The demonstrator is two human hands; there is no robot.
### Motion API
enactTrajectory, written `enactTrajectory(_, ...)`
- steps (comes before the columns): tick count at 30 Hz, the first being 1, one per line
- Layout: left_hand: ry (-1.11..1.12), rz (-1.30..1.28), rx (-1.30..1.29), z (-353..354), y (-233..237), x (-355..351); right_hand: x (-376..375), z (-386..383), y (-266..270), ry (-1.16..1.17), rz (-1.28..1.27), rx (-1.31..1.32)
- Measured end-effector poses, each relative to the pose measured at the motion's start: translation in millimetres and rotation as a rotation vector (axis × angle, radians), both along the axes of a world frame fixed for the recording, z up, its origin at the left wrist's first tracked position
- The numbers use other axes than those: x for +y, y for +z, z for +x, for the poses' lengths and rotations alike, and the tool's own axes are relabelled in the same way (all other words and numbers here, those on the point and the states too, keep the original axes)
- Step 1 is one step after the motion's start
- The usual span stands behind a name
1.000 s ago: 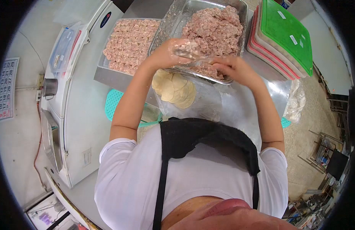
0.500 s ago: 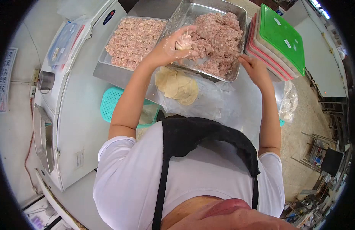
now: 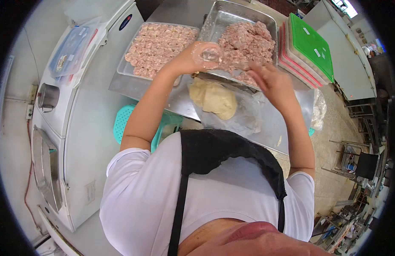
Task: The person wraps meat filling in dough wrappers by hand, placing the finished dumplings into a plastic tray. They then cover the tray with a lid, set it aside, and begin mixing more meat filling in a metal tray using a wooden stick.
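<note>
Steel worktable [image 3: 296,106], crowded with trays, seen from above.
The left hand [image 3: 192,59] is cupped closed around a filled wrapper [image 3: 210,54] over the near-left corner of the meat tray [image 3: 223,21]. The right hand [image 3: 270,83] is blurred at the tray's front edge, fingers loosely extended; grip cannot be told. The wrapper stack [image 3: 214,99] lies just below both hands, with the dumpling tray [image 3: 157,42] to the left.

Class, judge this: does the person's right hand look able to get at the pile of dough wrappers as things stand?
Probably yes. The right hand hovers beside the dough wrappers, which lie uncovered on the table; the left hand holds a filled wrapper over the meat tray.
</note>
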State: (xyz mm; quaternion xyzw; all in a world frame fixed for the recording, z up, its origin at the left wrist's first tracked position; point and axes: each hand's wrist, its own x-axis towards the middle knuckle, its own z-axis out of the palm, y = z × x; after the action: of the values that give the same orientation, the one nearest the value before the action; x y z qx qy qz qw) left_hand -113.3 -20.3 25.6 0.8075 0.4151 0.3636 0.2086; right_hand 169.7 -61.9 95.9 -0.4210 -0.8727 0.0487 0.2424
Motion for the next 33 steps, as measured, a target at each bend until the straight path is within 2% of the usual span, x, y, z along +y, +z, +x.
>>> enactTrajectory(1, -0.082, -0.017, 0.022, -10.8, 6.1, -1.6, 0.5, -13.5, -4.7, 0.055, 0.052, -0.003)
enactTrajectory(2, -0.078, -0.011, 0.022, -23.7, 6.9, -4.9, 6.1, -18.4, 0.5, 0.048, 0.020, -0.070)
enactTrajectory(5, -0.022, -0.139, -0.070, -59.9, 25.9, -25.0, -0.7, -46.3, 37.7, -0.033, -0.042, -0.012)
enactTrajectory(7, 0.102, -0.373, -0.009, -72.2, 70.5, -53.3, -6.1, -75.1, 36.3, -0.001, -0.104, 0.037)
enactTrajectory(8, 0.104, -0.375, -0.010, -88.1, 57.2, -47.7, -9.8, -95.7, 25.0, 0.074, -0.071, 0.010)
enactTrajectory(10, 0.064, 0.098, -0.040, -123.6, 25.1, -32.1, -14.3, -123.3, 6.3, 0.157, -0.043, -0.024)
enactTrajectory(11, 0.073, 0.096, -0.044, -142.5, 20.3, -29.6, -14.7, -133.5, -0.8, 0.118, -0.110, 0.005)
enactTrajectory(13, 0.204, -0.150, 0.052, -177.7, 29.2, -34.8, -12.9, -151.4, -14.8, 0.046, -0.247, 0.059)
enactTrajectory(15, 0.251, -0.246, 0.024, -222.0, 21.2, -40.9, -13.7, -150.3, -32.4, 0.079, -0.193, 0.155)
enactTrajectory(16, 0.281, -0.333, 0.003, -244.8, 17.3, -42.0, -17.2, -144.5, -42.7, -0.010, -0.263, 0.225)
enactTrajectory(17, 0.281, -0.339, 0.003, -269.5, 2.7, -41.1, -21.6, -137.2, -51.2, -0.102, -0.332, 0.295)
enactTrajectory(19, 0.421, -0.270, 0.199, -307.4, -38.4, -38.6, -33.2, -118.8, -61.8, -0.253, -0.504, 0.286)
enactTrajectory(21, 0.433, -0.319, 0.285, -312.3, -49.1, -43.2, -49.8, -97.2, -88.3, -0.394, -0.600, 0.487)
enactTrajectory(22, 0.448, -0.362, 0.372, -313.3, -54.3, -44.0, -61.0, -91.3, -90.1, -0.398, -0.604, 0.485)
enactTrajectory(24, 0.424, -0.359, 0.348, -314.8, -79.1, -36.4, -82.3, -83.6, -91.3, -0.574, -0.789, 0.722)
enactTrajectory(26, 0.394, -0.356, 0.328, -306.6, -82.3, -31.4, -95.7, -77.5, -97.2, -0.617, -0.763, 0.786)
enactTrajectory(28, 0.469, -0.471, 0.444, -290.3, -66.7, -32.2, -102.8, -77.0, -94.9, -0.652, -0.729, 0.868)
enactTrajectory(32, 0.398, -0.523, 0.524, -286.4, -87.1, -17.4, -102.2, -83.7, -86.8, -0.679, -0.641, 0.909)
enactTrajectory(33, 0.325, -0.488, 0.467, -286.9, -92.9, -15.2, -101.0, -86.9, -85.2, -0.687, -0.646, 0.914)
